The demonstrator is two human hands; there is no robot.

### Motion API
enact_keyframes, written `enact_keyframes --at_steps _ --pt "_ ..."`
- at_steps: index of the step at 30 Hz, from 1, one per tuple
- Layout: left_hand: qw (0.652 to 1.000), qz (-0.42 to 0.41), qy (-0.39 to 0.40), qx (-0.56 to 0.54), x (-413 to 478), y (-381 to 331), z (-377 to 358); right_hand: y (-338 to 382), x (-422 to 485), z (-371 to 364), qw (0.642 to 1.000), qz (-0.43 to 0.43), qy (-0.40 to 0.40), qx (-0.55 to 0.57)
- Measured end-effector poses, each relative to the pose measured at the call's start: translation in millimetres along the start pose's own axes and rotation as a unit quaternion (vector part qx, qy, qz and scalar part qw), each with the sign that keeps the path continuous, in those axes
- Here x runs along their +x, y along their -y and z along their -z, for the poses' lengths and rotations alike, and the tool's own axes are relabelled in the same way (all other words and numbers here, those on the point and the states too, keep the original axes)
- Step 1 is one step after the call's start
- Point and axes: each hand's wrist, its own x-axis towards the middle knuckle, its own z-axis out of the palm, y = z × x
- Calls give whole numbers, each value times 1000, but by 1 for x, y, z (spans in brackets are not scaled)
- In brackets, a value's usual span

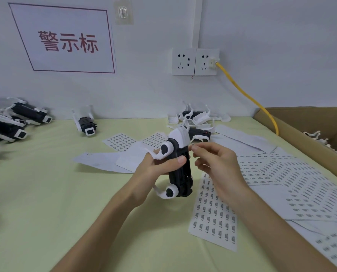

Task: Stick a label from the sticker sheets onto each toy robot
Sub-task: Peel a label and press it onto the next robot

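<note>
Nearest to me, low and right of centre, a sticker sheet (214,213) lies flat on the pale green table (55,183). It sits under the right forearm, I judge so that the next label is a short reach away.

Just above it, mid-frame, the left hand (154,169) grips the toy robot (180,165) off the table. The thumb curls across the black body and the fingers wrap behind, with the white wheel arms sticking out top and bottom. I read that as turning the dark flat face toward the other hand and steadying it for sticking.

The right hand (216,163) hangs beside the robot's upper end, fingers curled, thumb and forefinger pressed together at the tips (194,147). Whether a label sits in that pinch is too small for me to tell.

Farther right, more label sheets (281,173) fan out overlapping. Beyond the hands lie blank backing papers (101,161).

At the left edge a group of robots (16,122) lies together, well apart from a tangle of robots (197,116) against the wall at upper centre. I judge one group done and one waiting, but cannot say which. A single robot (85,122) lies between them. A cardboard box (301,134) at the right edge holds more, and a yellow cable (248,99) runs over it from the wall socket (195,61).
</note>
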Motion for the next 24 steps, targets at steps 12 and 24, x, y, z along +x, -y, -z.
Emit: enact_keyframes --at_steps 12,24 --pt "996 -11 -11 -84 0 -8 -9 -1 -8 -9 960 218 -111 -138" --pt "853 106 -277 -429 10 -2 1 14 -5 -7 975 -45 73 204"
